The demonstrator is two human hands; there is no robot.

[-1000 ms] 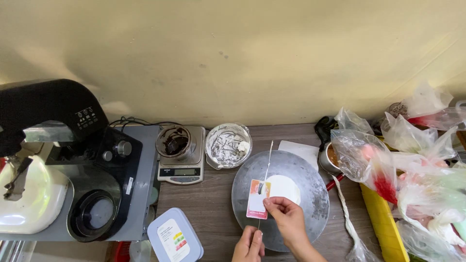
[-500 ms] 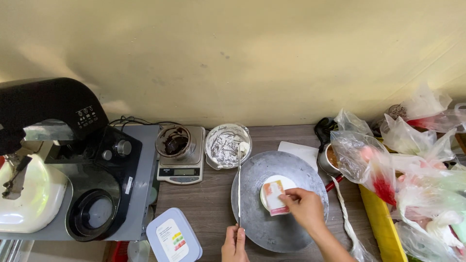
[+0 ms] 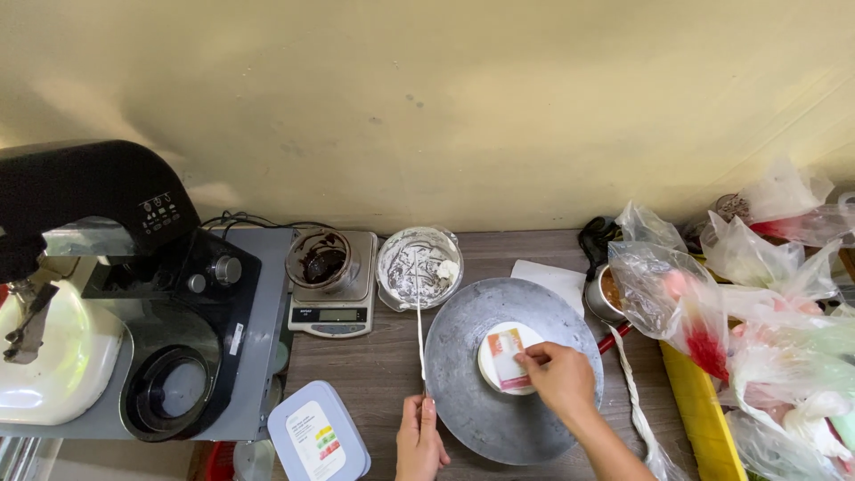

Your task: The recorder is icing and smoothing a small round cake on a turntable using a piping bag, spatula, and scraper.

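Grey turntable (image 3: 472, 401); white disc (image 3: 499, 349), orange-red card (image 3: 508, 361); possibly cream-smeared spatula (image 3: 420, 334).

Only the person's two hands and part of one forearm show, entering from the bottom edge of the view. The left hand (image 3: 419, 443) is bare, with no glove, ring or watch visible, and its short, unpainted nails show. The right hand (image 3: 559, 381) is bare too, and its forearm carries no sleeve, bracelet or strap as far as the frame reaches.

We face a pale yellow wall (image 3: 463, 98), stained, evenly daylit. Below it we note a brown wood-grain desk (image 3: 383, 365), running edge to edge.
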